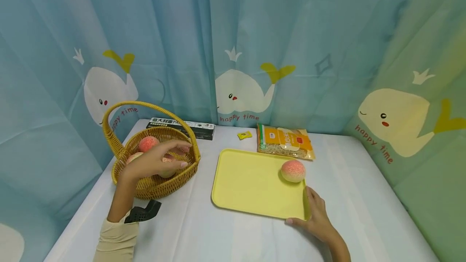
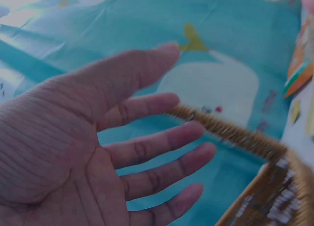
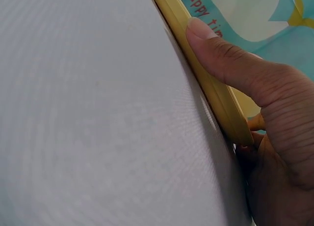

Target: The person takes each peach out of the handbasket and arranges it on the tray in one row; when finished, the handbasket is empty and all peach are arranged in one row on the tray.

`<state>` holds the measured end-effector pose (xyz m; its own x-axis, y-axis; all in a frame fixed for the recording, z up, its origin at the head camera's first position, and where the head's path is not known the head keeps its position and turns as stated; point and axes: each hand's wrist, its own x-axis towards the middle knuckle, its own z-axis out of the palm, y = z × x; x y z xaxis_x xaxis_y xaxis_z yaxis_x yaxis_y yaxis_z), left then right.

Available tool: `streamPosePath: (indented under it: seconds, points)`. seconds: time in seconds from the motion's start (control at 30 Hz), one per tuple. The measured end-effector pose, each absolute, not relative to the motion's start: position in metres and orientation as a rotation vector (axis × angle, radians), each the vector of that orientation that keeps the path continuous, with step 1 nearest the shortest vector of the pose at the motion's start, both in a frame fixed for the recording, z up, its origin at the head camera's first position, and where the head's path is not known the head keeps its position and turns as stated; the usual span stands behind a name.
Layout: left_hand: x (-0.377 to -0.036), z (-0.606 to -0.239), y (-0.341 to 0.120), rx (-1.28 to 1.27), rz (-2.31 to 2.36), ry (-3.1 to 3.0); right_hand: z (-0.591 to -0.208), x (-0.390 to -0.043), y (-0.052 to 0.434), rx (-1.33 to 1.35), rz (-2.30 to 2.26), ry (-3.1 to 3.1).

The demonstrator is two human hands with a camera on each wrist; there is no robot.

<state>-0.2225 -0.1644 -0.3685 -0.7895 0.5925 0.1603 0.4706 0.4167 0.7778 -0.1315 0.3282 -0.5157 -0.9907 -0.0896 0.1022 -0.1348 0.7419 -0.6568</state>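
My left hand (image 1: 160,160) is over the wicker basket (image 1: 160,191), fingers extended and apart, holding nothing. In the left wrist view the same palm and fingers (image 2: 167,138) show beside the basket's handle. Inside the basket are a pink peach (image 1: 148,143) and more peaches partly hidden behind the hand. My right hand (image 1: 317,217) grips the near right corner of a yellow tray (image 1: 255,181), its thumb along the front edge and its fingers at the right side. On the tray's right part sits another peach (image 1: 293,171).
Behind the basket lies a black and white box (image 1: 200,132). A small yellow packet (image 1: 244,135) and an orange bag of dry food (image 1: 285,140) lie beyond the tray. Curtains with whale prints (image 1: 242,92) hang round the white table (image 1: 196,229).
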Motion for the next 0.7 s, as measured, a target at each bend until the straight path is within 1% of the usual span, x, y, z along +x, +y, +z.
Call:
streamPosePath:
  seconds: [0.27,0.5,0.7]
  points:
    - [-0.251,-0.367,-0.200,0.715,1.372,2.667,-0.514,-0.131,0.329,0.174,1.094,-2.871]
    - [-0.278,-0.374,-0.221,0.583,1.424,2.656,-0.514,-0.131,0.329,0.167,1.091,-2.877]
    - [-0.291,-0.384,-0.235,0.239,1.501,2.617,-0.516,-0.132,0.328,0.172,1.087,-2.872]
